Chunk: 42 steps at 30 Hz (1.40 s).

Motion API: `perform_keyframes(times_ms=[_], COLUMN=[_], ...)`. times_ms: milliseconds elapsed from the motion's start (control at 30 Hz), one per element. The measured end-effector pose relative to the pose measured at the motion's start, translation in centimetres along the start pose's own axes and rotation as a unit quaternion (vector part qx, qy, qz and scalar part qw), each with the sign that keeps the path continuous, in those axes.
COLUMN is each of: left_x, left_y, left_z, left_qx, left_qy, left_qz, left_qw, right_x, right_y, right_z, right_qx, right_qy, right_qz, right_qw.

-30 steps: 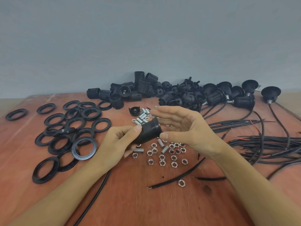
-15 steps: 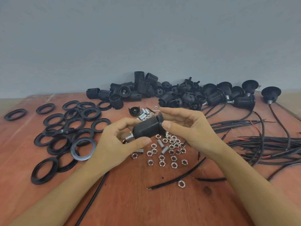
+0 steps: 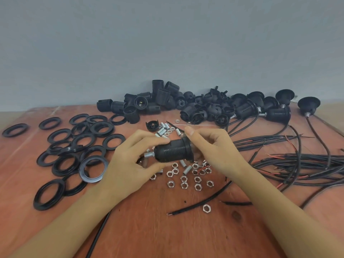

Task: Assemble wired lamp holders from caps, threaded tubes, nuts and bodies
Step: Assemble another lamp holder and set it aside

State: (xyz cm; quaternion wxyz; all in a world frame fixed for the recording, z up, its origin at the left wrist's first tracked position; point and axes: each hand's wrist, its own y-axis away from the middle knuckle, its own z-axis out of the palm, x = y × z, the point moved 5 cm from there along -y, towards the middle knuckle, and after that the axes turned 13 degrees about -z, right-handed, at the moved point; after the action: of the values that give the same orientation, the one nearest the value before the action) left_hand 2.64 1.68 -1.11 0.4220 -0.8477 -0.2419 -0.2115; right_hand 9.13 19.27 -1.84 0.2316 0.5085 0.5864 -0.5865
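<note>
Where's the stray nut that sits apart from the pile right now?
Head view: the stray nut lies on the table right of centre, nearer the camera than the nut pile, just beside the loose black wire.

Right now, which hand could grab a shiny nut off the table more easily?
Probably the right hand. The left hand wraps thumb and fingers round the body of the lamp holder and carries it; the right only grips the flanged end, and the nuts lie just beneath it.
</note>
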Motion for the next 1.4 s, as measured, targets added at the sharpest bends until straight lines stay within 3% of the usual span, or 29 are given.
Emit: perform_keyframes(times_ms=[200, 433, 733, 933, 1033, 1100, 1233, 1400], left_x=[0.1, -0.1, 0.2, 0.1, -0.1, -0.4, -1.2, -1.6], left_y=[0.1, -0.1, 0.2, 0.2, 0.1, 0.1, -0.1, -0.1], left_z=[0.1, -0.2, 0.1, 0.1, 0.0, 0.1, -0.1, -0.3], left_qx=[0.003, 0.014, 0.006, 0.011, 0.002, -0.011, -0.005, 0.021], left_qy=[-0.001, 0.046, 0.013, 0.003, -0.006, -0.014, 0.029, 0.057], left_qz=[0.010, -0.028, 0.019, 0.039, 0.038, 0.030, -0.031, -0.059], left_qw=[1.000, 0.998, 1.000, 0.999, 0.999, 0.999, 0.999, 0.996], right_x=[0.0, -0.5, 0.1, -0.6, -0.9, -0.7, -0.3, -0.5], right_y=[0.3, 0.5, 0.9, 1.0, 1.1, 0.9, 0.5, 0.5], right_z=[0.7, 1.0, 0.5, 1.1, 1.2, 1.2, 1.0, 1.2], right_qx=[0.042, 0.047, 0.062, 0.108, 0.103, 0.064, -0.028, -0.007], right_qy=[0.097, 0.014, 0.164, 0.179, 0.209, 0.184, -0.025, -0.015], right_qz=[-0.040, -0.025, 0.030, -0.080, -0.093, -0.061, 0.021, 0.003], right_qw=[0.994, 0.998, 0.984, 0.975, 0.968, 0.979, 0.999, 1.000])
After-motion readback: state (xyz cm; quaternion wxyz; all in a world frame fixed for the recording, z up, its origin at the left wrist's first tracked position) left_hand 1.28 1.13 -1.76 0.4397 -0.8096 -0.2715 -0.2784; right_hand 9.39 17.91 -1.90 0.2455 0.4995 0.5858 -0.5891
